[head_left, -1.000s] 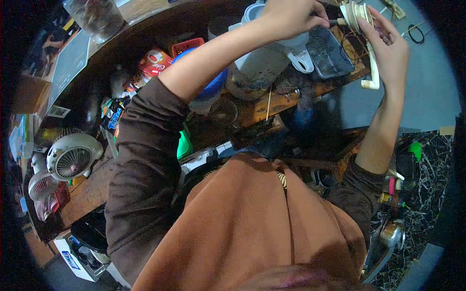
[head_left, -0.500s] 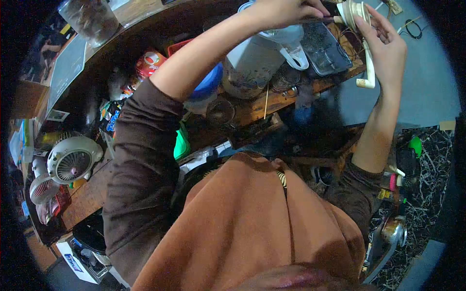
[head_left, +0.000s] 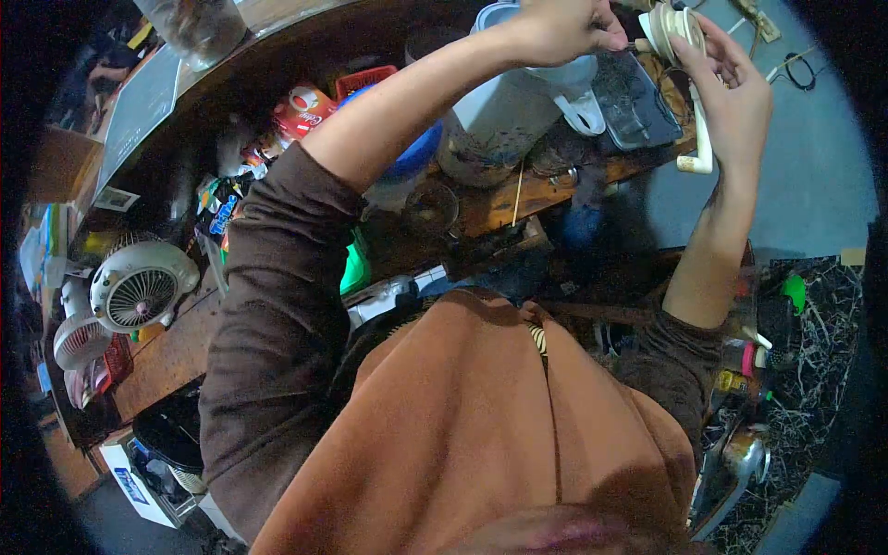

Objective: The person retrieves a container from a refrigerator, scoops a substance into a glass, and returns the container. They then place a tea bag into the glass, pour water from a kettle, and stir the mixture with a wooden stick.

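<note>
My right hand (head_left: 735,92) is raised over the workbench and grips a cream plastic part (head_left: 684,55), a round ribbed head with a long handle that hangs down past my palm. My left hand (head_left: 555,28) is closed around a thin dark tool (head_left: 635,43) whose tip touches the round head from the left. Both arms wear dark brown sleeves pushed up the forearm. Most of the tool is hidden inside my fist.
A wooden workbench (head_left: 490,208) below the hands carries a white kettle (head_left: 513,97), a dark tray (head_left: 638,97), a blue bowl (head_left: 416,153), snack packets (head_left: 301,111) and a small glass (head_left: 430,208). Two small white fans (head_left: 139,291) stand at the left. Clutter lies on the floor at the right.
Both hands stay together on the cream part, with the tool's tip still at its head. The view has shifted slightly, and the handle hangs a little more upright.
</note>
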Tool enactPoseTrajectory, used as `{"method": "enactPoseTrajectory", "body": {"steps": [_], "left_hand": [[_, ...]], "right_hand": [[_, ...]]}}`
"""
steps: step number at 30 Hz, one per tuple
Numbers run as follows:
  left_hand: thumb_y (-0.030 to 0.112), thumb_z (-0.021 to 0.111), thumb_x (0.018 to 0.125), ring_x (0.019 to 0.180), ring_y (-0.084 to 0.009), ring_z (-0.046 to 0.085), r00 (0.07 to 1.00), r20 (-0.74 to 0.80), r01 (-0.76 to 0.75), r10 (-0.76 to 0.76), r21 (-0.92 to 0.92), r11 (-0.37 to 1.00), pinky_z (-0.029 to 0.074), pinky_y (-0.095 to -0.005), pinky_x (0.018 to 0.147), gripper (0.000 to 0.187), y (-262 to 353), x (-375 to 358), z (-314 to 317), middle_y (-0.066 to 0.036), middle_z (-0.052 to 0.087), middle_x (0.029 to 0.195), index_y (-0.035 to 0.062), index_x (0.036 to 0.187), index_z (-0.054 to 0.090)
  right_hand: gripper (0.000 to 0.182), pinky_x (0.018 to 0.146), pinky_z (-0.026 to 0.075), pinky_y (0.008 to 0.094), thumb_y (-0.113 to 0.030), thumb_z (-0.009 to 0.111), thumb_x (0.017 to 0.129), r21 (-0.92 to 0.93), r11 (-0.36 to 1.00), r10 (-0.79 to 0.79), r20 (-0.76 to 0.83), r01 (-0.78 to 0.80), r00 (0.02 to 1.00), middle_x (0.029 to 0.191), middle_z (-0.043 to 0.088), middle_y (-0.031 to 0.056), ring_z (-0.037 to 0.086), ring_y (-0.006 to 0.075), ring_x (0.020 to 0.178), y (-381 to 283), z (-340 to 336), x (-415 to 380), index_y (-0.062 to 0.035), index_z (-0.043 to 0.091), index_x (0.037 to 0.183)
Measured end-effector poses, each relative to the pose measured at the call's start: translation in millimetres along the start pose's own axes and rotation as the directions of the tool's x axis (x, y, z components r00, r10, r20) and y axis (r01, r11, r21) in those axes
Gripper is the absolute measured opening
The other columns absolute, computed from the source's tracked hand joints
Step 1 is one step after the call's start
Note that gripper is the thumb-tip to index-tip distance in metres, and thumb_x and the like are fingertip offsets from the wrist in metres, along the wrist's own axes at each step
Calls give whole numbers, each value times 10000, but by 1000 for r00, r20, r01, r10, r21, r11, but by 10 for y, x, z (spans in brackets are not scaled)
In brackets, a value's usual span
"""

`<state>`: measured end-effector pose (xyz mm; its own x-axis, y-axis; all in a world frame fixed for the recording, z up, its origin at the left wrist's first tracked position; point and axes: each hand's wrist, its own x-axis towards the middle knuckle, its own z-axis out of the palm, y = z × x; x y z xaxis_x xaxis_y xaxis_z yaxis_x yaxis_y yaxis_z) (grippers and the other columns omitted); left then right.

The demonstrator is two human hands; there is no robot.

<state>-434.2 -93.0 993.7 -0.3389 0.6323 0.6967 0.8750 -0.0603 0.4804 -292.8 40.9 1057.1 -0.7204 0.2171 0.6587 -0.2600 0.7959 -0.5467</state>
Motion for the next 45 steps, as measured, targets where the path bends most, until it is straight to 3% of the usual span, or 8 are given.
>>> {"method": "enactPoseTrajectory", "body": {"steps": [8,12,13,14,17,31,40,45], "left_hand": [[-10,616,780,897,-273,552,964,-259,35,-54,-79,996,467,-347,765,227,33,-97,-171,-137,528,1021,47,997,649],[-78,567,786,917,-270,567,974,-187,133,-130,4,991,483,-350,788,281,-119,-151,-497,-163,542,1010,47,1034,609],[10,618,782,896,-296,571,982,-180,-25,-65,-457,889,478,-366,781,229,-256,-147,-435,-161,550,1002,63,1003,644],[10,618,782,896,-296,571,983,-174,-21,-66,-454,891,478,-366,781,229,-402,-170,-400,-161,550,1002,63,1003,644],[334,740,704,957,-321,532,977,-111,204,-179,270,941,427,-447,821,218,-196,-279,-388,-120,551,1011,179,857,728],[282,740,684,999,-275,422,975,-221,79,19,427,901,328,-467,816,143,-218,-180,-66,-33,489,1045,172,771,711],[309,718,726,1013,-279,412,995,-94,3,13,173,985,298,-485,843,178,-197,-133,-103,-57,474,1065,140,783,706],[317,733,687,1013,-279,419,964,-255,55,79,478,877,300,-474,824,183,-135,-175,-68,-61,478,1068,148,748,702]], "right_hand": [[342,663,483,248,-160,673,770,-151,988,-27,-56,18,998,868,663,73,595,107,744,-345,162,63,27,627,1053],[387,693,496,301,-252,682,729,-295,955,29,156,19,987,886,681,141,642,185,776,-254,320,263,13,655,1010],[383,690,495,302,-255,680,726,-315,949,62,160,-8,985,872,680,147,644,185,769,-282,349,278,15,659,997],[380,687,495,303,-259,677,723,-335,942,92,164,-33,982,858,680,153,646,185,762,-300,371,293,18,663,984],[364,680,494,306,-250,669,726,-306,951,89,132,-45,987,842,681,155,648,189,746,-261,405,332,22,666,969],[343,673,492,299,-187,673,717,-259,964,-33,119,63,992,843,680,154,642,176,737,-211,375,317,38,658,976],[335,655,484,288,-175,678,723,-264,964,57,96,-30,994,817,677,133,618,144,717,-205,312,296,47,654,973],[355,638,487,287,-193,690,729,-350,936,-41,30,49,999,796,679,120,614,138,698,-175,301,265,38,655,996]]}}
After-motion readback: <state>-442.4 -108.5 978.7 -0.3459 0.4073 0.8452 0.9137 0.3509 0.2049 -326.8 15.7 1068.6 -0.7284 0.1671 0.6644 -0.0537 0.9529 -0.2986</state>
